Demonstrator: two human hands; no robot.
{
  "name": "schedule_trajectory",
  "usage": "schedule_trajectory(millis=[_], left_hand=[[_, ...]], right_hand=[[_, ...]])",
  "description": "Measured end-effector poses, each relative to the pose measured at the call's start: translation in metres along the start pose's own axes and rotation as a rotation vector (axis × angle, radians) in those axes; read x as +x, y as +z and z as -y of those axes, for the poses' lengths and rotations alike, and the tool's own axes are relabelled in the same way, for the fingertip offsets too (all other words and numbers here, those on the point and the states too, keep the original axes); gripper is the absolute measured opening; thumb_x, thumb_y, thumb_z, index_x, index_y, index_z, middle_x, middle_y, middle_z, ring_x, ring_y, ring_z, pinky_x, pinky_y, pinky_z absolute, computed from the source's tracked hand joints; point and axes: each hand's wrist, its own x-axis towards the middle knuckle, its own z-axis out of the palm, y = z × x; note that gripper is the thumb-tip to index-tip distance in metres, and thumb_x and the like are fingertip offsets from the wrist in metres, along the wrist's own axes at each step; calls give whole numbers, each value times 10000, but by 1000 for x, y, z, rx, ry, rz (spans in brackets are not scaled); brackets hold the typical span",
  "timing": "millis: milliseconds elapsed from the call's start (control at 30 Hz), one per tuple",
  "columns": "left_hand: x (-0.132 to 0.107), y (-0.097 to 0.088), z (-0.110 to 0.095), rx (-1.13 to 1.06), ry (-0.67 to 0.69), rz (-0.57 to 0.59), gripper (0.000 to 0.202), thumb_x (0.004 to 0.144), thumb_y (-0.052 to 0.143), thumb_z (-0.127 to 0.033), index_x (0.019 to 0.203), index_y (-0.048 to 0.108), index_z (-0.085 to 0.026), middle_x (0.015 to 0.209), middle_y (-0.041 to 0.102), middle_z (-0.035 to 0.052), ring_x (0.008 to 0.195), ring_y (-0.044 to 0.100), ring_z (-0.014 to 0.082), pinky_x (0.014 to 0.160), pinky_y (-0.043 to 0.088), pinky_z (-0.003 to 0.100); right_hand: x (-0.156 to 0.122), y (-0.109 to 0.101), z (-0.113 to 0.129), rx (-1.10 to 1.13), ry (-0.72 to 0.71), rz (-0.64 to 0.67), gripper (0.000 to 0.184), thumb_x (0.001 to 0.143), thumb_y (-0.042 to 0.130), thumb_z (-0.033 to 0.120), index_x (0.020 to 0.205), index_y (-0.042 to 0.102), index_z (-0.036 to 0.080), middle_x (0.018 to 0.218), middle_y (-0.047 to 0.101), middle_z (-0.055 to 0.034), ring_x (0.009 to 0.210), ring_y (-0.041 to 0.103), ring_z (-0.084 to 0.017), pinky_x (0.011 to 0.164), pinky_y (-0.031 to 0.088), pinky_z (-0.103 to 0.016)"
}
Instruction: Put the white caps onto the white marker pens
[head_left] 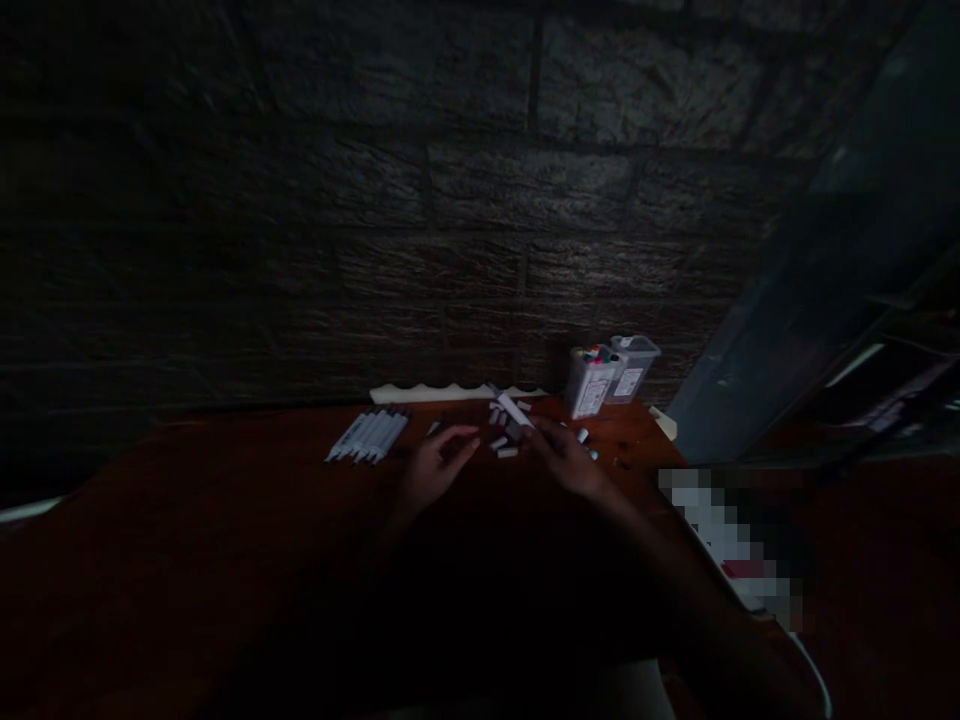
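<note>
Right hand [568,458] grasps a marker [516,411]; left hand [435,470] is free

The right fingers pinch the marker near its lower end, holding it aslant above a scatter of small pieces [507,453], mostly pale. The left hand's thumb and forefinger are curved and parted, just beside the scatter. Left of that hand, a row of markers [367,436] lies side by side on the table [187,530]. Beyond the right hand stand two tubs; the front tub [578,390] shows colourful tops, the rear tub [634,372] just behind it. A wavy white strip [427,394] runs along the wall [480,200].
</note>
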Motion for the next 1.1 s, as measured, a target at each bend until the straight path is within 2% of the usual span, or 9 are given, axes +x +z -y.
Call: schedule_trajectory(millis=[167,267,367,567,667,800,900,1000,1100], left_hand=[[17,-1,4,106,93,-55,223,715,780,-222,935,761,-252,1014,715,59,1030,600,237,1049,376,308],[48,13,-1,262,138,34,239,729,743,-198,960,749,-262,1039,710,71,1090,578,268,1101,322,369],[85,31,-4,442,108,149,236,736,683,-119,921,743,-254,1065,701,82,1131,556,269,1108,288,372],[126,45,6,447,42,321,249,548,714,4,488,638,-225,579,619,31,762,622,234,910,424,320],[133,41,7,391,44,325,261,515,754,-18,460,612,-230,538,599,13,690,606,206,850,449,289],[124,30,3,257,76,190,169,600,799,-150,723,717,-231,765,699,34,805,634,200,880,465,294],[97,18,-1,-4,42,26,228,733,752,-266,947,698,-204,934,712,48,896,658,182,913,486,322],[61,7,-2,-503,-92,-82,270,711,791,-227,942,668,-161,946,712,46,936,680,174,957,498,349],[36,4,1,-688,-177,-100,256,686,813,-160,891,663,-129,907,716,48,915,692,169,966,509,351]], right_hand=[[8,-24,-10,67,143,-174,497,861,468,623,1037,636,190,866,678,-34,797,616,-170,708,500,-260],[9,-30,-13,37,168,-269,537,858,427,665,1007,658,204,813,663,-19,755,597,-167,672,483,-255],[9,-32,-18,72,179,-251,581,835,440,703,948,672,182,769,657,-24,714,593,-165,645,473,-259],[12,-35,-26,95,181,-273,605,818,464,717,979,667,171,771,671,-40,704,611,-174,628,489,-268],[13,-34,-26,92,138,-268,581,840,463,691,1001,684,179,855,701,-49,810,638,-194,718,511,-286],[12,-30,-24,68,106,-220,540,867,465,656,966,705,183,913,721,-55,872,650,-206,777,514,-301],[9,-23,-23,29,130,-152,522,872,480,637,931,712,174,874,728,-58,844,659,-209,767,515,-303],[4,-13,-20,-7,112,-96,484,885,487,604,969,715,185,904,736,-49,865,668,-216,793,511,-315],[-1,-3,-16,-81,82,-27,435,904,489,558,1036,716,212,961,745,-44,878,675,-225,802,509,-331]])
